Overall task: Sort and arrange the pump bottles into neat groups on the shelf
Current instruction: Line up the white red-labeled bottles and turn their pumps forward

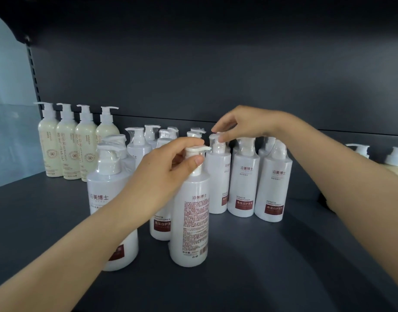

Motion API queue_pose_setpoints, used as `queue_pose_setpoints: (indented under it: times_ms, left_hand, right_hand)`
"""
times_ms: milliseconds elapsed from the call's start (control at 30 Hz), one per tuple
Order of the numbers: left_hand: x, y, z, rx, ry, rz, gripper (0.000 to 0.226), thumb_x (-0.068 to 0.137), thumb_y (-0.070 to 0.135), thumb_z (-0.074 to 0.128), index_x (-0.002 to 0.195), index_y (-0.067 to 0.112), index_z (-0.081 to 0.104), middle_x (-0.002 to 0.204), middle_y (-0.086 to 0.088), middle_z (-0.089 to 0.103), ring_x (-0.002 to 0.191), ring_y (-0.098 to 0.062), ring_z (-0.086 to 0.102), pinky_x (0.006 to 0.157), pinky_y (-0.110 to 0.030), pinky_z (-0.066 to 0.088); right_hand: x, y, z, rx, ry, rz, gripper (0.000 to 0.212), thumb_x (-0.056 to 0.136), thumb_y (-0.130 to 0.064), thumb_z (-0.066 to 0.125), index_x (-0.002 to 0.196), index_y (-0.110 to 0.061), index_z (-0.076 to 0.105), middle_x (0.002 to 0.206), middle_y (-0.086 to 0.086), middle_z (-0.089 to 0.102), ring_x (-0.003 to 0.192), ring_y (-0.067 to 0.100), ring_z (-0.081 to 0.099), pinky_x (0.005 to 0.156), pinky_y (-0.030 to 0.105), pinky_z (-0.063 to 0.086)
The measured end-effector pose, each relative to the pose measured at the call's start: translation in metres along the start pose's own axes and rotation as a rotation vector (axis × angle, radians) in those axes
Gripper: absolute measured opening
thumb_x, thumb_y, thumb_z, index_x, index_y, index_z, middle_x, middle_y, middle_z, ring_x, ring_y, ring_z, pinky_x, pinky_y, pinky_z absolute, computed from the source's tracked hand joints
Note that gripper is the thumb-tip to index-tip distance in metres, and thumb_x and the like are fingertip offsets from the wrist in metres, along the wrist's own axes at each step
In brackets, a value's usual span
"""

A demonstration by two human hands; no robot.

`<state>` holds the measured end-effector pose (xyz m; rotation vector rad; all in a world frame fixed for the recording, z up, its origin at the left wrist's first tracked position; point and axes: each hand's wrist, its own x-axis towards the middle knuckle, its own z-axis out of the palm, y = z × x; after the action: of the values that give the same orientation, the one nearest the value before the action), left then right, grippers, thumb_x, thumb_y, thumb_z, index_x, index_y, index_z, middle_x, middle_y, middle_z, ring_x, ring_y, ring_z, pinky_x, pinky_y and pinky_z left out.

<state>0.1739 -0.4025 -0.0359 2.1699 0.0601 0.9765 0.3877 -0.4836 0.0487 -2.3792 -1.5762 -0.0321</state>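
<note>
Several white pump bottles with dark red labels crowd the middle of the dark shelf (249, 255). My left hand (168, 170) grips the pump head of the front white bottle (191, 221), whose printed back label faces me. My right hand (245, 124) reaches over the group and pinches the wrapped pump top of a white bottle further back (218, 176). Two more white bottles (244, 183) (273, 188) stand right of it. A large white bottle (108, 199) stands at the front left, partly behind my left forearm.
A row of several cream pump bottles (67, 147) lines the back left of the shelf. Two more cream bottles (395, 161) show at the right edge. The shelf's dark back wall rises behind, and a pale panel (11, 109) closes the left end.
</note>
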Motion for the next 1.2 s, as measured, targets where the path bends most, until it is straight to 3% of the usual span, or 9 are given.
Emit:
queue_pose_setpoints:
  times_ms: [167, 333, 433, 533, 600, 767, 900, 1033, 1200]
  left_hand:
    - [0.0, -0.001, 0.001, 0.011, -0.002, 0.009, 0.027, 0.088, 0.028, 0.056, 0.095, 0.053, 0.051, 0.104, 0.014, 0.067, 0.103, -0.005, 0.062, 0.095, -0.025, 0.047]
    - [0.0, -0.002, 0.0, 0.003, -0.007, 0.019, 0.026, 0.088, 0.027, 0.057, 0.097, 0.051, 0.052, 0.104, 0.012, 0.068, 0.103, -0.006, 0.062, 0.093, -0.022, 0.046]
    - [0.002, -0.004, 0.001, 0.014, -0.002, 0.022, 0.026, 0.088, 0.03, 0.056, 0.096, 0.053, 0.05, 0.102, 0.013, 0.067, 0.101, -0.006, 0.062, 0.09, -0.02, 0.046]
    - [0.002, -0.004, 0.002, 0.012, -0.003, 0.024, 0.026, 0.088, 0.029, 0.056, 0.096, 0.053, 0.05, 0.102, 0.013, 0.067, 0.101, -0.006, 0.061, 0.09, -0.019, 0.045]
    - [0.002, -0.004, 0.001, 0.002, -0.004, 0.021, 0.027, 0.088, 0.028, 0.056, 0.095, 0.053, 0.05, 0.102, 0.013, 0.067, 0.1, -0.005, 0.061, 0.089, -0.018, 0.045]
    - [0.002, -0.005, 0.002, -0.011, -0.004, 0.026, 0.028, 0.088, 0.026, 0.057, 0.095, 0.052, 0.05, 0.094, 0.018, 0.064, 0.092, -0.001, 0.06, 0.082, -0.013, 0.043]
    - [0.001, -0.006, 0.001, -0.017, -0.009, 0.025, 0.028, 0.088, 0.028, 0.057, 0.096, 0.053, 0.049, 0.099, 0.017, 0.065, 0.096, -0.001, 0.06, 0.085, -0.012, 0.044]
    - [0.001, -0.005, -0.001, -0.006, -0.022, 0.022, 0.026, 0.088, 0.03, 0.056, 0.096, 0.054, 0.049, 0.096, 0.021, 0.062, 0.094, 0.005, 0.057, 0.077, 0.0, 0.04]
    - [0.002, -0.006, -0.002, -0.087, -0.028, -0.03, 0.021, 0.088, 0.028, 0.059, 0.103, 0.042, 0.057, 0.1, 0.013, 0.064, 0.097, -0.002, 0.058, 0.083, -0.013, 0.043]
  right_hand:
    - [0.006, 0.0, 0.004, 0.015, 0.047, -0.034, 0.023, 0.085, -0.022, 0.068, 0.108, -0.02, 0.07, 0.1, -0.011, 0.068, 0.096, 0.008, 0.064, 0.09, 0.023, 0.048]
    - [0.01, -0.004, 0.011, -0.058, 0.064, -0.012, 0.022, 0.089, -0.027, 0.061, 0.102, -0.011, 0.07, 0.092, -0.005, 0.066, 0.09, 0.018, 0.061, 0.084, 0.033, 0.049]
    - [0.015, -0.002, 0.019, -0.108, 0.098, 0.03, 0.032, 0.089, -0.035, 0.059, 0.098, -0.006, 0.068, 0.101, 0.008, 0.068, 0.09, 0.027, 0.062, 0.084, 0.042, 0.05]
    - [0.014, 0.0, 0.022, -0.051, 0.155, 0.052, 0.034, 0.086, -0.038, 0.063, 0.094, -0.006, 0.069, 0.1, 0.011, 0.069, 0.085, 0.026, 0.061, 0.081, 0.041, 0.051]
    - [0.011, 0.002, 0.023, 0.001, 0.147, 0.058, 0.033, 0.082, -0.037, 0.069, 0.098, -0.009, 0.069, 0.099, 0.005, 0.069, 0.092, 0.025, 0.064, 0.083, 0.038, 0.051]
    - [0.005, -0.002, 0.032, -0.202, 0.113, 0.061, 0.064, 0.068, -0.044, 0.079, 0.121, -0.017, 0.054, 0.1, -0.007, 0.051, 0.089, 0.015, 0.053, 0.074, 0.027, 0.042]
    - [0.004, -0.002, 0.034, -0.208, 0.154, 0.08, 0.067, 0.069, -0.043, 0.079, 0.123, -0.015, 0.051, 0.102, -0.006, 0.05, 0.09, 0.014, 0.049, 0.076, 0.027, 0.041]
    - [0.002, -0.003, 0.036, -0.178, 0.159, 0.095, 0.065, 0.072, -0.04, 0.078, 0.125, -0.014, 0.05, 0.105, -0.003, 0.052, 0.09, 0.014, 0.048, 0.075, 0.026, 0.039]
    - [-0.001, -0.014, 0.034, -0.303, 0.125, 0.116, 0.071, 0.075, -0.044, 0.074, 0.133, -0.014, 0.046, 0.123, 0.002, 0.054, 0.104, 0.018, 0.049, 0.077, 0.027, 0.037]
